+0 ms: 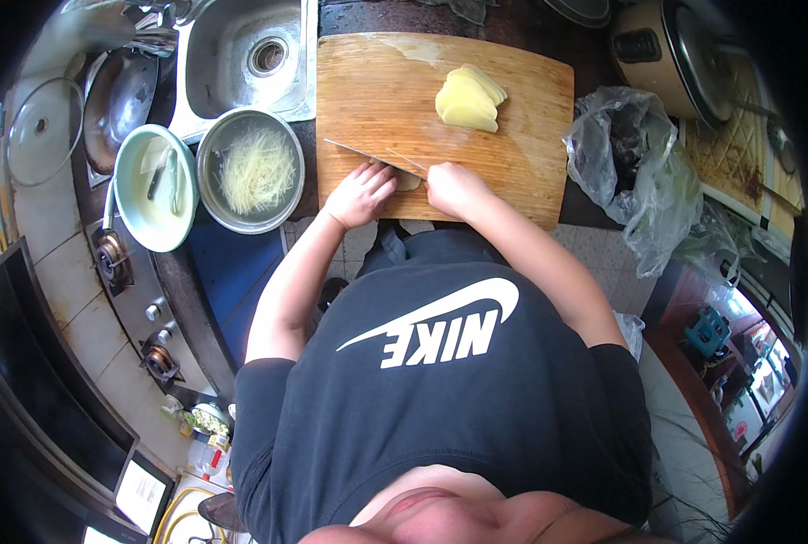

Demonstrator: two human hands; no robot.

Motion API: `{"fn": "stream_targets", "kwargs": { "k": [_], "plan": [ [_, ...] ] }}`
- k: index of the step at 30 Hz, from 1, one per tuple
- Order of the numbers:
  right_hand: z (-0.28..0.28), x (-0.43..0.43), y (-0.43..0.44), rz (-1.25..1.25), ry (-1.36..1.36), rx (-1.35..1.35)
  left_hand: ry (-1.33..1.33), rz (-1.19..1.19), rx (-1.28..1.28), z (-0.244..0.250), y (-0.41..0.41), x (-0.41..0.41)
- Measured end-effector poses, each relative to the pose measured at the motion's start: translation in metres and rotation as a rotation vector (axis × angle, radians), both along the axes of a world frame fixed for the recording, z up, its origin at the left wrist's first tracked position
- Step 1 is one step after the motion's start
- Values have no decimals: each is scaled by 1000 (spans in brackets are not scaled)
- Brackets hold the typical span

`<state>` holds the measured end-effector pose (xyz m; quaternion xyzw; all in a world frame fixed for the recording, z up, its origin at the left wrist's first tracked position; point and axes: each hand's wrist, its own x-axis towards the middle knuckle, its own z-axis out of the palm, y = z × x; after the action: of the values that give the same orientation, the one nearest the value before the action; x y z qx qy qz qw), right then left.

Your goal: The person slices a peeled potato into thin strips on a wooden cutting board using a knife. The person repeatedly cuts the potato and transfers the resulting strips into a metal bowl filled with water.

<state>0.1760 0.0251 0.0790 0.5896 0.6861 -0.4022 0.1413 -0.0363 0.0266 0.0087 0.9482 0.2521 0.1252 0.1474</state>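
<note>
A bamboo cutting board (370,88) lies on the counter before me. My right hand (453,187) is closed around the handle of a kitchen knife (355,151), whose blade points to the left and stands nearly edge-down. My left hand (363,196) presses down with bent fingers beside the blade, holding a piece of peeled potato (409,181) at the board's near edge. The knife and fingers partly hide that piece. Farther back on the board rests an overlapping stack of pale yellow potato slices (470,100), apart from both hands.
Left of the board, a metal bowl (300,178) holds potato shreds in water. Beside it a pale green basin (187,204) contains a peeler. A steel sink (206,75) is behind them. At right are plastic bags (648,156) and a lidded pot (638,51); a gas stove (139,299) is at left.
</note>
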Motion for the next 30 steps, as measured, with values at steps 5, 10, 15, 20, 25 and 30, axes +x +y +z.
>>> {"fn": "stream_targets", "kwargs": {
  "k": [5,10,15,20,25,30],
  "plan": [
    [4,5,-3,-7,7,15,7,7,-10,-3,-1,-3],
    [4,32,-20,-61,2,-16,-4,5,-5,6,1,1],
    [2,28,-19,-7,24,-5,-29,-13,-9,-5,0,-2],
    [1,27,-11,43,-7,-32,-25,0,-13,-5,-2,-2],
    [6,9,0,30,-17,-36,6,-2,-18,-3,-2,-3],
    [2,8,0,42,-9,-10,19,0,-8,-6,-2,-4]
  ]
}}
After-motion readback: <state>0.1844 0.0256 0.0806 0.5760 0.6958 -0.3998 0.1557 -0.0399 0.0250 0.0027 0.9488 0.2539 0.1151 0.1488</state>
